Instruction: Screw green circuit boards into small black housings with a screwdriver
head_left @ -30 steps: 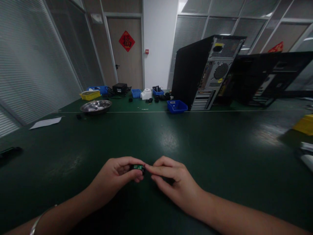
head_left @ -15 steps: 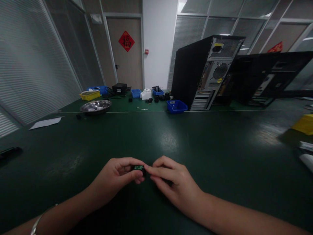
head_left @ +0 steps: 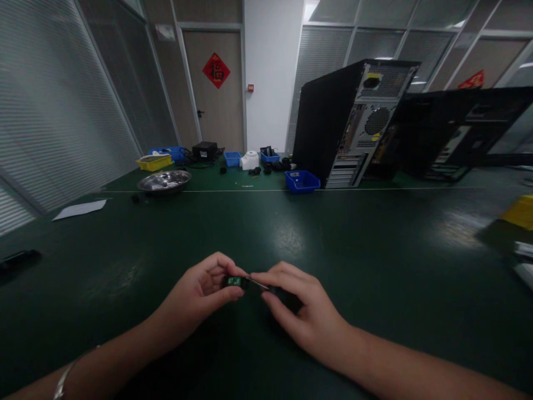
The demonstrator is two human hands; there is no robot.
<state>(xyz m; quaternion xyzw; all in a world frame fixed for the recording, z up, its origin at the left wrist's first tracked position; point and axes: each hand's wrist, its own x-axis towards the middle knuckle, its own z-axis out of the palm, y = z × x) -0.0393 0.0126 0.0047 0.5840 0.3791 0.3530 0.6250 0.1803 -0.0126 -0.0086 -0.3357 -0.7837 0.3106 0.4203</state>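
Note:
My left hand (head_left: pixel 200 297) pinches a small black part with a green circuit board (head_left: pixel 234 281) between thumb and fingers, just above the dark green table (head_left: pixel 291 233). My right hand (head_left: pixel 303 316) is closed around a thin metal tool (head_left: pixel 259 284), whose tip points left and meets the small part. Both hands are low in the middle of the view, close together. A bracelet shows on my left wrist.
Two black computer cases (head_left: pixel 353 119) stand at the back right, with a blue bin (head_left: pixel 302 180) in front. A metal bowl (head_left: pixel 164 180), yellow and blue bins and small parts lie at the back left. A paper sheet (head_left: pixel 79 209) lies left; a yellow bin (head_left: pixel 520 211) right.
Both hands have lifted slightly and drawn a little apart, so the thin tool between my right fingers and the small part now shows.

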